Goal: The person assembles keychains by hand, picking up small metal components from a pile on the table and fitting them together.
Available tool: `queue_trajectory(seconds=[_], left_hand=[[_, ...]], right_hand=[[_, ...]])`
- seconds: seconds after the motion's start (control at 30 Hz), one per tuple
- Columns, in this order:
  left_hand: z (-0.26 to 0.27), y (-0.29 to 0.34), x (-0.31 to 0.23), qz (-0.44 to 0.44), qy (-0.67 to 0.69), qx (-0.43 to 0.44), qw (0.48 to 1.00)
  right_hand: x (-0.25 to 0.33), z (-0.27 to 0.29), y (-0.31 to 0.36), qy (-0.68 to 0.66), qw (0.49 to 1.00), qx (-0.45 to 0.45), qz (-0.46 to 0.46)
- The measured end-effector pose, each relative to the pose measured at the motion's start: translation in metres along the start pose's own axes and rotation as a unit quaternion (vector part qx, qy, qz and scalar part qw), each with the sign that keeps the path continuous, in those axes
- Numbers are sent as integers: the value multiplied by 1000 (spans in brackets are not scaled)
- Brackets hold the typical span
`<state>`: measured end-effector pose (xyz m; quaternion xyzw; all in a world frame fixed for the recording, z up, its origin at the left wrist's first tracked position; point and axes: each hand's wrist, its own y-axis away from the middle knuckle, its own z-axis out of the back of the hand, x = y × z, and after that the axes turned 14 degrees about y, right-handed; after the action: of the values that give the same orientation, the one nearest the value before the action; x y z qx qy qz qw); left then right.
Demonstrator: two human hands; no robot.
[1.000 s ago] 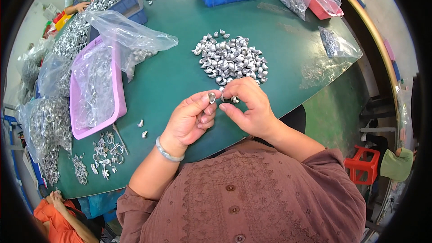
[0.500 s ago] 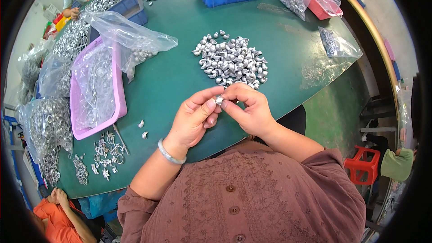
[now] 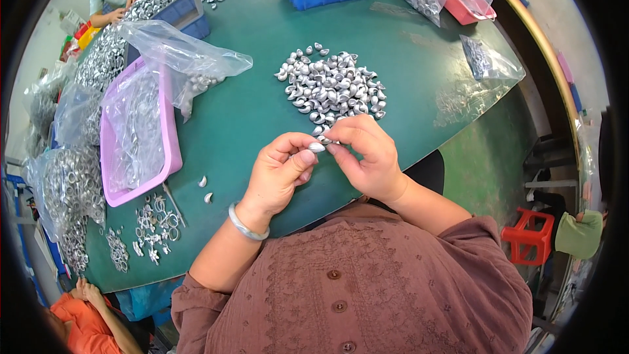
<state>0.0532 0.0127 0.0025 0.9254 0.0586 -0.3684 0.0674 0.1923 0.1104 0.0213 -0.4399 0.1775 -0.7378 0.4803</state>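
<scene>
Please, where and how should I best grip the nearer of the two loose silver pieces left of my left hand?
Probably pinch the nearer silver piece across its wider middle, coming from the right, where your left hand is: its crescent narrows toward the ends, and the farther piece leaves that side open.

In view are the wearer's two hands (image 3: 278, 167) (image 3: 370, 157), one purple basket (image 3: 171, 124), one red stool (image 3: 528, 238).

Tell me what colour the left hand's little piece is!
The piece is silvery, in the head view.
</scene>
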Motion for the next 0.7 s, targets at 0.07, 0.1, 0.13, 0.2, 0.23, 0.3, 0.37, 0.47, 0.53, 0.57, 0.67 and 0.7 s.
queue_trajectory(seconds=[0.07,0.1,0.13,0.2,0.23,0.3,0.37,0.47,0.53,0.57,0.67,0.7], left_hand=[[3,-1,-1,15,43,21,999],[4,-1,-2,29,86,43,995],[4,-2,-3,30,85,43,995],[4,-2,-4,44,128,69,988],[4,-2,-5,45,127,70,988],[5,-2,-5,47,136,76,987],[7,-2,-5,46,144,90,984],[9,-4,-11,37,166,87,982],[7,-6,-16,30,179,71,981],[5,-7,-18,27,207,40,977],[11,-8,-18,26,249,6,968],[12,-8,-17,21,233,-32,972]], right_hand=[[-2,1,0,-18,999,-1,-32],[-6,1,1,-5,999,3,-32],[-9,1,2,8,999,8,-32],[-16,1,3,28,999,21,-26],[-19,0,5,40,998,32,-26],[-23,0,6,51,997,43,-27],[-25,0,6,107,991,75,-5],[-25,-1,4,142,984,109,15],[-22,-2,3,152,980,127,27],[-21,-4,1,162,976,143,40],[-18,-9,1,191,966,167,50],[-17,-10,1,190,966,168,50]])
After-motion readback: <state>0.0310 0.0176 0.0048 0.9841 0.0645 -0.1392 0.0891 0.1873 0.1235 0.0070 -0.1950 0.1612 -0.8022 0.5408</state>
